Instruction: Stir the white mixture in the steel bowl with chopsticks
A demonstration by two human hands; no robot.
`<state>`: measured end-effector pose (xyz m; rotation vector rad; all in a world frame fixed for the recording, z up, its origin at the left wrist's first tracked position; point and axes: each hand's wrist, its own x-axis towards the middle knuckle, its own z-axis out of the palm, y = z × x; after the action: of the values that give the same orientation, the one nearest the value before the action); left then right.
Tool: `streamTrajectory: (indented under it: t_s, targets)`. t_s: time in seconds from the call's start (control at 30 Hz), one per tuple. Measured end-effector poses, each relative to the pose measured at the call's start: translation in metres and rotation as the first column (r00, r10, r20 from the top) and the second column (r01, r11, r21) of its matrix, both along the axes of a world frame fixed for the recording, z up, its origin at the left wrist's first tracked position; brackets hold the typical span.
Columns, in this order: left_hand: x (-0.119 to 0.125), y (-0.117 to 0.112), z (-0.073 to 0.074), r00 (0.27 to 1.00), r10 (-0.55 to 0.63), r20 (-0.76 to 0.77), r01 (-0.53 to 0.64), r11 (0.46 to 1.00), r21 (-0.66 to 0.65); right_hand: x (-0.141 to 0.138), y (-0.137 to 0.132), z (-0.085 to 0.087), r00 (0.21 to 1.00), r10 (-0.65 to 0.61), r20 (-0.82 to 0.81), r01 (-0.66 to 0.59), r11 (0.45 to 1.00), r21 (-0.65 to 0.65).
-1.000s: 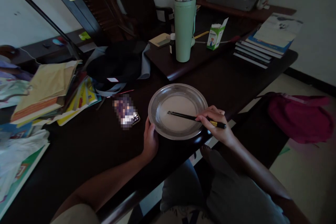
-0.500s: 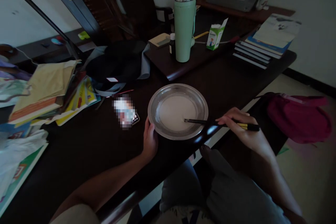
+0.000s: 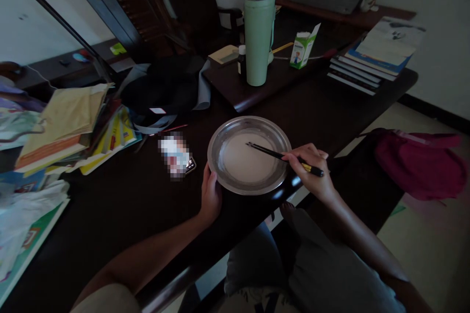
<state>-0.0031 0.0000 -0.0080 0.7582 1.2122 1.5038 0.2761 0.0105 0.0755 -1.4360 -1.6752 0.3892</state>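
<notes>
A round metal plate (image 3: 220, 143) holding a pale liquid sits near the front edge of the dark wooden table (image 3: 121, 195). My left hand (image 3: 210, 194) grips the plate's near left rim. My right hand (image 3: 311, 171) is closed on a pair of black chopsticks (image 3: 273, 154). Their tips reach over the pale liquid toward the plate's far side.
A phone (image 3: 176, 156) lies just left of the plate. A green flask (image 3: 259, 34) and a small carton (image 3: 301, 49) stand on a raised shelf behind. Stacked books (image 3: 370, 66) lie at the right, papers and books (image 3: 66, 127) at the left. A magenta bag (image 3: 418, 161) sits beyond the table's edge.
My right hand drew the chopsticks out toward the plate's right rim, then pushed them back in, with the tips now farther up the plate. My left hand stayed on the rim.
</notes>
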Motion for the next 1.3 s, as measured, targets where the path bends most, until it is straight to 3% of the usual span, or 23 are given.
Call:
streamTrajectory:
  t_s: [0.17,0.3,0.47,0.6,0.7,0.83,0.93,1.13,1.3]
  targets:
    - [-0.002,-0.001,0.001,1.0,-0.024,-0.013,0.024,1.0,-0.001,0.03,-0.016,0.019,0.997,-0.057,-0.042,0.056,0.998,-0.033]
    - [-0.002,-0.001,0.0,1.0,-0.008,0.01,0.008,1.0,-0.006,0.041,-0.027,0.032,0.99,0.105,-0.091,-0.115,0.986,-0.122]
    - [-0.002,0.0,-0.001,0.999,0.014,0.038,-0.013,1.0,-0.008,0.016,-0.023,0.017,0.974,0.208,-0.096,-0.217,0.97,-0.107]
    - [-0.003,0.0,-0.001,1.0,-0.003,0.013,0.003,1.0,-0.002,-0.01,-0.01,-0.004,0.988,0.155,-0.025,-0.156,0.988,-0.013]
    - [-0.002,-0.001,-0.001,1.0,-0.004,0.009,0.004,1.0,0.001,-0.014,-0.004,-0.01,0.997,0.078,0.022,-0.079,0.995,0.053]
    - [0.0,-0.001,0.0,1.0,0.01,0.023,-0.01,1.0,0.0,0.003,-0.006,0.0,0.998,-0.052,0.036,0.049,0.996,0.074]
    - [0.0,-0.001,-0.001,1.0,0.003,0.012,-0.003,1.0,0.003,0.022,-0.016,0.013,0.997,-0.071,-0.015,0.071,0.997,0.031]
    - [-0.001,-0.001,-0.001,1.0,-0.013,0.009,0.013,1.0,0.004,0.04,-0.032,0.032,0.993,0.086,-0.085,-0.093,0.992,-0.087]
    - [0.0,0.0,0.0,0.999,0.02,0.037,-0.02,1.0,-0.009,0.019,-0.024,0.018,0.977,0.179,-0.119,-0.19,0.977,-0.093]
